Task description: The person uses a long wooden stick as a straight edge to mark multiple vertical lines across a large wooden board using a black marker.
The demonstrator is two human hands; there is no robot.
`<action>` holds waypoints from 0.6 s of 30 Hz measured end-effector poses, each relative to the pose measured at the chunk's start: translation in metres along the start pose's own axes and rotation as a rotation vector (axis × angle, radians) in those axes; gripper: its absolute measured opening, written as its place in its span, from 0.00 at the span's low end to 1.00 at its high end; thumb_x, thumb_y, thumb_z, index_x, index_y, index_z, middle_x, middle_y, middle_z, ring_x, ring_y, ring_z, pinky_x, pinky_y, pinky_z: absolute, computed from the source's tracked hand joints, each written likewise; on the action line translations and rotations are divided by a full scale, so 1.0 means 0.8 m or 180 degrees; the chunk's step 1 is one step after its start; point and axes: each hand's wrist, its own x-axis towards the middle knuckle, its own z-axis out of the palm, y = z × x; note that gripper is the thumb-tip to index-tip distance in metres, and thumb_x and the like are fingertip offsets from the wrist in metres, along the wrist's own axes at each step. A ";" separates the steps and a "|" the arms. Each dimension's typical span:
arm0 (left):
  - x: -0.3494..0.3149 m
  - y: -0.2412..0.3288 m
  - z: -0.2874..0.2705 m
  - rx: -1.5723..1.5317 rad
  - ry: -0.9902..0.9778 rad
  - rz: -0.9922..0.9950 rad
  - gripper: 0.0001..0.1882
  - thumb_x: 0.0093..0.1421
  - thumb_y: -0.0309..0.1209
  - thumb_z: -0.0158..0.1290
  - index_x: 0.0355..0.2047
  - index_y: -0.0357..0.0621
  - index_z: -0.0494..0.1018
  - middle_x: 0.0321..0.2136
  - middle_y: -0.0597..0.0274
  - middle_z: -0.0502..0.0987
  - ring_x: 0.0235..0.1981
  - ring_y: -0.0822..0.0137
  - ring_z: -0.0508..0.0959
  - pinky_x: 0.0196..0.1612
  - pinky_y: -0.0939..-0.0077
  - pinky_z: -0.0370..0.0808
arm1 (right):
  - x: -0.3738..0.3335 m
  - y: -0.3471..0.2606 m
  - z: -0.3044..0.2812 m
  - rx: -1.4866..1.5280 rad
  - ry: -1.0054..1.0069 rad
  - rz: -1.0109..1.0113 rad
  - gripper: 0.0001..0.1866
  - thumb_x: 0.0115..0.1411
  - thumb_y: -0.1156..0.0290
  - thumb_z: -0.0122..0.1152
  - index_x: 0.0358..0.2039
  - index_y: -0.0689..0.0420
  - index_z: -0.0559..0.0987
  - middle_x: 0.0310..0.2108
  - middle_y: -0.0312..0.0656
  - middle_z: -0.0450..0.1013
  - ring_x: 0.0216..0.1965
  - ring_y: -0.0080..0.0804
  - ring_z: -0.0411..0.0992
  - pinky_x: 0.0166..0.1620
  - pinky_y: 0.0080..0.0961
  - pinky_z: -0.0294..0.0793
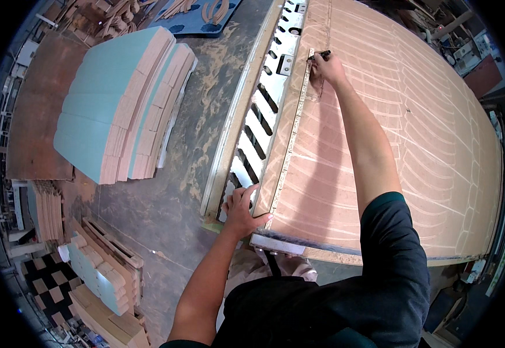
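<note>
My right hand (331, 68) reaches far over the large tan board (357, 168), pinching a black marker (322, 55). Its tip meets the far end of a long, narrow, pale measuring strip (292, 139) lying along the board's left side. My left hand (242, 216) rests at the near left corner with fingers spread. Its fingers lie over the white slotted metal rail (254, 136), while the thumb stretches to the strip's near end. Curved pale lines cover the board's surface.
Stacked boards with pale green tops (104, 98) stand on the left, beside a brown panel (38, 110). A blue pallet (197, 20) with curved wooden pieces lies at the far left. Cut pieces and a cardboard box (104, 313) sit at the lower left on the stained floor (165, 191).
</note>
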 end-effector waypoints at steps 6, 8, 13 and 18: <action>-0.009 -0.005 0.000 -0.0046 0.0031 -0.0113 0.59 0.50 0.59 0.80 0.81 0.69 0.65 0.66 0.59 0.65 0.69 0.44 0.65 0.72 0.32 0.55 | -0.020 -0.016 0.003 -0.0136 -0.0058 0.0060 0.22 0.76 0.55 0.66 0.53 0.63 0.90 0.43 0.52 0.90 0.46 0.44 0.89 0.52 0.40 0.85; -0.007 -0.004 0.002 -0.0065 0.0073 -0.0054 0.59 0.50 0.59 0.80 0.80 0.68 0.66 0.66 0.59 0.66 0.69 0.43 0.65 0.71 0.32 0.56 | -0.015 -0.003 -0.009 -0.0172 -0.0042 0.0042 0.22 0.76 0.54 0.66 0.52 0.63 0.90 0.42 0.52 0.90 0.45 0.43 0.89 0.51 0.39 0.84; 0.004 -0.001 0.005 -0.0024 0.0077 0.0061 0.59 0.49 0.59 0.80 0.80 0.68 0.66 0.66 0.59 0.66 0.68 0.43 0.66 0.70 0.32 0.57 | -0.001 0.044 -0.040 0.0067 0.0147 0.0004 0.23 0.76 0.54 0.67 0.48 0.66 0.90 0.40 0.51 0.90 0.43 0.41 0.89 0.50 0.38 0.84; -0.006 -0.014 0.010 -0.0114 0.0148 -0.0037 0.60 0.49 0.60 0.80 0.80 0.69 0.66 0.66 0.59 0.66 0.69 0.43 0.66 0.70 0.29 0.57 | -0.015 0.020 -0.024 -0.0045 0.0041 0.0143 0.21 0.78 0.57 0.68 0.50 0.66 0.90 0.41 0.47 0.90 0.41 0.32 0.87 0.46 0.33 0.83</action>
